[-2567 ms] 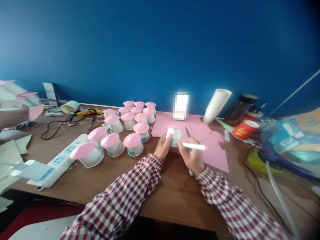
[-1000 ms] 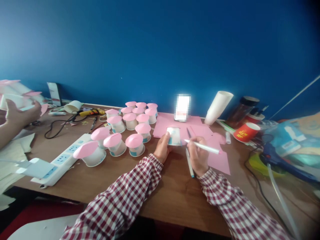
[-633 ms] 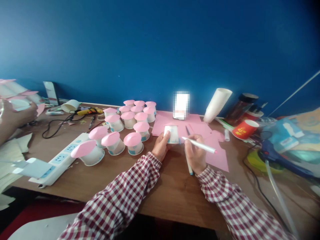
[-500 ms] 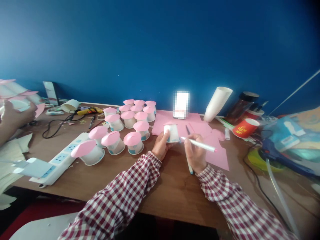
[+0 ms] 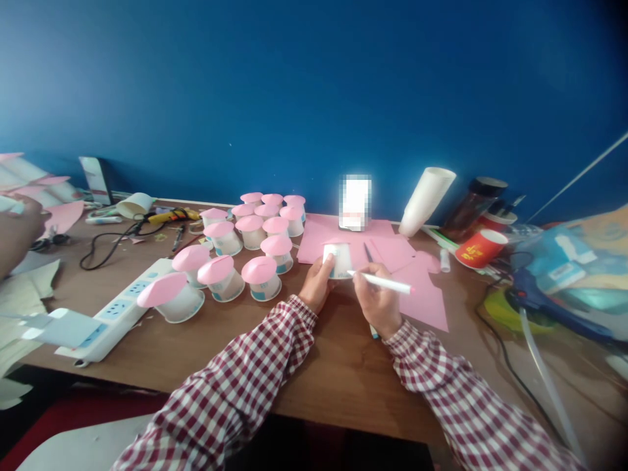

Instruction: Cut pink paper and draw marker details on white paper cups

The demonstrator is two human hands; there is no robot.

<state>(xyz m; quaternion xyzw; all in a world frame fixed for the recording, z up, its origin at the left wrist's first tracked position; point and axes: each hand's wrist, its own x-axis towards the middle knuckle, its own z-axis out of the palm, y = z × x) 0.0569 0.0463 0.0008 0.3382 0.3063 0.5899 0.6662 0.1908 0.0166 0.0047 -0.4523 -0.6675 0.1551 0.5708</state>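
My left hand [image 5: 318, 284] grips a small upturned white paper cup [image 5: 339, 259] with a pink paper top, held on the wooden table [image 5: 314, 366]. My right hand [image 5: 379, 301] pinches a white marker pen [image 5: 383, 282] whose tip touches the cup's right side. Both sleeves are red-and-white check. Pink paper sheets [image 5: 422, 297] lie under and to the right of my hands. A second pen [image 5: 373, 332] peeks out below my right hand.
Several finished pink-topped cups [image 5: 255, 242] stand to the left beside a white power strip [image 5: 115, 314]. A stack of white cups [image 5: 426, 199], a red cup [image 5: 479, 248] and a blue glue gun [image 5: 549, 297] lie at the right. Another person's hand [image 5: 17, 229] works at far left.
My right hand moved the pen tip back against the cup after drawing slightly away. The other person's hand at the far left shifted farther left.
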